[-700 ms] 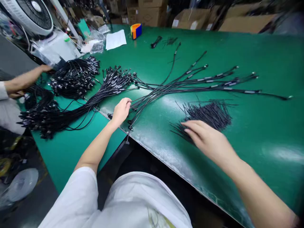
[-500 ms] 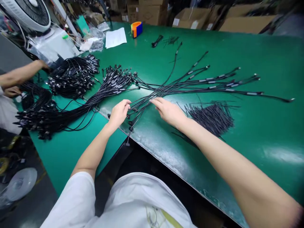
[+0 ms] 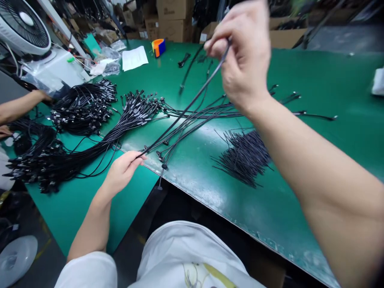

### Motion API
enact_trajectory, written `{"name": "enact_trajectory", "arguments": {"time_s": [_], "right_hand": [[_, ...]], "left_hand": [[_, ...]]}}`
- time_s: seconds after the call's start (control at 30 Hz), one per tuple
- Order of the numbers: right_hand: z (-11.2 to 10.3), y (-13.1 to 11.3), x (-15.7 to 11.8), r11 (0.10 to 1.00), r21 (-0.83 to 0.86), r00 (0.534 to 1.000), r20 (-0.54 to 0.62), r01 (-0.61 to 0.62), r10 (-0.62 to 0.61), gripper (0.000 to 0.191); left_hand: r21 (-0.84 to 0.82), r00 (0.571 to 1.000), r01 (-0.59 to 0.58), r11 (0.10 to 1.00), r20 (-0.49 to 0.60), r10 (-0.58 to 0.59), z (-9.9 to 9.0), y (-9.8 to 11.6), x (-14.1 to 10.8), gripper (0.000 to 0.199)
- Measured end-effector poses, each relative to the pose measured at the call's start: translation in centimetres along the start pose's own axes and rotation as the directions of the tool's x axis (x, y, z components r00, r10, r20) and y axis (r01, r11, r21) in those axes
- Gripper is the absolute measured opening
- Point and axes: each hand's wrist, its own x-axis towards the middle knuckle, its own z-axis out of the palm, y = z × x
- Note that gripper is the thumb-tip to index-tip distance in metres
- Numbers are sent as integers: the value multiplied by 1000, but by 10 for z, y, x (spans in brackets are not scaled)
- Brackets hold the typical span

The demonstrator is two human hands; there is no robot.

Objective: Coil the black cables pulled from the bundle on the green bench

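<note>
A black cable [image 3: 189, 105] stretches in a slant between my two hands. My left hand [image 3: 121, 170], low by the table's front edge, is closed around its lower end. High up, my right hand [image 3: 247, 52] grips the upper part between thumb and fingers, and a free end hangs down on the left of that hand. Beneath the held cable, several loose black cables [image 3: 207, 114] lie fanned out on the green table. To the right of them is a pile of thin black ties [image 3: 244, 156]. A thick bundle of cables [image 3: 102, 150] with grey labels lies to the left.
Another heap of cables [image 3: 82, 110] lies at the far left, near a co-worker's arm [image 3: 22, 104]. A white fan [image 3: 25, 26], a paper sheet [image 3: 135, 59] and an orange-blue roll [image 3: 158, 48] stand or lie farther back. Cardboard boxes [image 3: 175, 24] are behind the table.
My right hand has risen up and right, lifting one cable off the loose cables. My left hand has moved down and left with the cable's other end. The view has shifted slightly.
</note>
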Motion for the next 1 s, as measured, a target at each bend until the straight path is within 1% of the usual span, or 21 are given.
{"name": "enact_trajectory", "arguments": {"time_s": [0.03, 0.07, 0.1, 0.13, 0.2, 0.27, 0.3, 0.37, 0.43, 0.47, 0.5, 0.53, 0.57, 0.63, 0.67, 0.7, 0.73, 0.8, 0.87, 0.93, 1.0], "right_hand": [[-14, -7, 5, 999, -26, 996, -77, 35, -37, 38], [-27, -12, 8, 997, -70, 995, -92, 43, -50, 38], [-39, -15, 9, 992, -121, 997, -66, 35, -43, 39], [-52, -16, 10, 984, -175, 999, -18, 26, -30, 42], [-78, -15, 5, 958, -287, 998, 63, 22, -4, 52], [-104, -17, -7, 914, -407, 988, 141, 2, 60, 60], [-116, -20, -16, 878, -478, 973, 195, -16, 123, 62], [-133, -32, -44, 785, -619, 907, 317, -24, 277, 63], [-139, -48, -86, 696, -718, 835, 380, -6, 399, 58], [-139, -57, -110, 680, -733, 808, 404, 5, 429, 54], [-137, -66, -136, 690, -723, 780, 441, 17, 443, 48], [-134, -76, -162, 734, -678, 734, 518, 39, 440, 42], [-131, -86, -187, 813, -578, 671, 632, 75, 388, 36], [-128, -104, -226, 945, -305, 541, 818, 119, 196, 32], [-128, -111, -238, 976, -181, 507, 857, 123, 95, 32], [-131, -116, -246, 988, -101, 505, 863, 119, 27, 32], [-135, -119, -249, 992, -64, 527, 850, 112, -4, 33], [-148, -118, -247, 994, -75, 611, 792, 83, 9, 36], [-162, -112, -241, 993, -113, 683, 729, 40, 55, 34], [-172, -107, -239, 990, -138, 710, 696, -6, 102, 30], [-177, -102, -240, 982, -183, 709, 688, -36, 154, 30]], "left_hand": [[-94, 998, -42, 995, -39, 39, 0, -3, -3, 23], [-227, 995, -79, 971, -85, 62, -1, -4, -6, 23], [-385, 990, -108, 917, -130, 62, -4, -5, -10, 23], [-547, 986, -128, 828, -159, 48, -9, -5, -14, 23], [-804, 987, -146, 577, -160, 26, -21, -3, -21, 23], [-933, 992, -124, 337, -127, 14, -33, -2, -27, 23], [-962, 994, -100, 253, -106, -10, -35, -1, -28, 22], [-984, 994, -13, 175, -32, -107, -31, 1, -27, 19], [-974, 979, 123, 190, 87, -187, -11, 6, -23, 15], [-955, 968, 198, 222, 155, -196, 4, 10, -20, 13], [-931, 960, 256, 259, 214, -177, 22, 15, -17, 15], [-906, 954, 297, 301, 268, -134, 41, 21, -15, 21], [-878, 942, 331, 344, 326, -75, 60, 27, -13, 28], [-833, 908, 342, 434, 411, 75, 96, 40, -13, 37], [-812, 884, 324, 486, 443, 151, 112, 46, -14, 39], [-784, 853, 292, 547, 472, 222, 125, 52, -16, 40], [-747, 820, 247, 617, 501, 278, 135, 57, -19, 41], [-645, 754, 145, 750, 563, 339, 147, 66, -23, 44], [-556, 719, 78, 828, 606, 339, 152, 72, -24, 47], [-532, 733, 83, 843, 606, 310, 153, 75, -24, 46], [-564, 785, 129, 815, 561, 264, 151, 73, -23, 39]]}}
